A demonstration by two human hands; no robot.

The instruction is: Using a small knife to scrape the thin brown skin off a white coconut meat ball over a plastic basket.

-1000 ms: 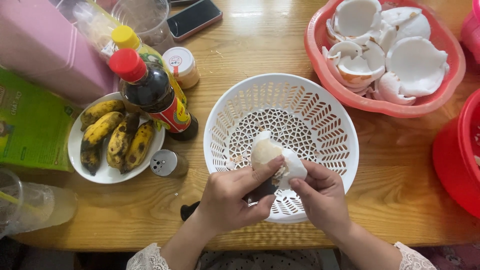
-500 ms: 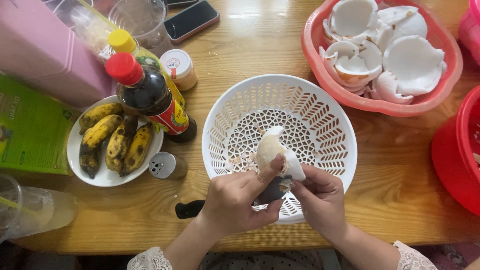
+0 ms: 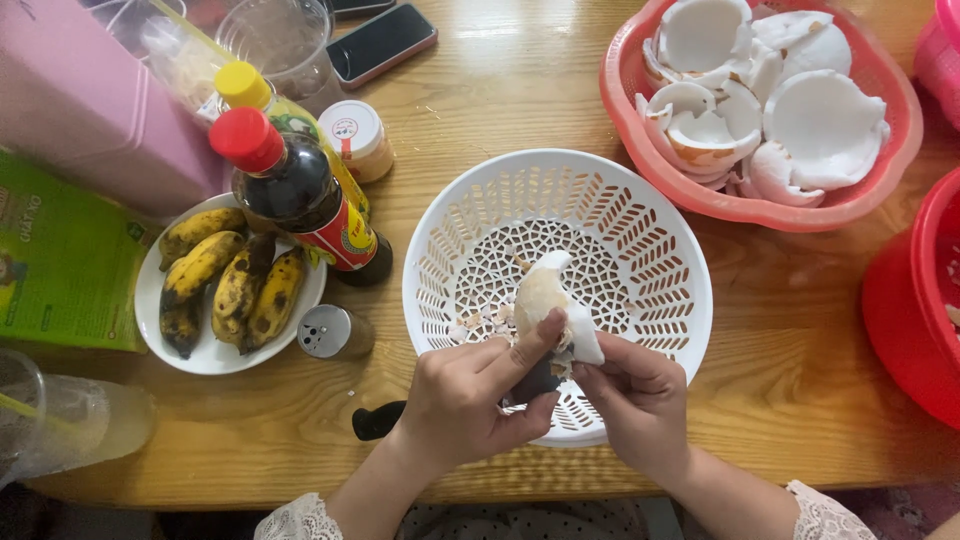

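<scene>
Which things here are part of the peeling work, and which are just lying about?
In use: left hand with black-handled knife; right hand holding coconut piece; white colander; pink basket of coconut pieces.

Lying about: bananas, sauce bottle, small jar, shaker, phone.

Bright daylight, glare on table [image 3: 520, 60]; sharp focus

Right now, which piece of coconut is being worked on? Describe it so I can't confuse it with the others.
Find the white perforated colander at the table's middle. Over its near rim, the left hand and right hand hold one coconut piece. Unlike the pieces piled in the red basket, it is alone and held in the air.
</scene>
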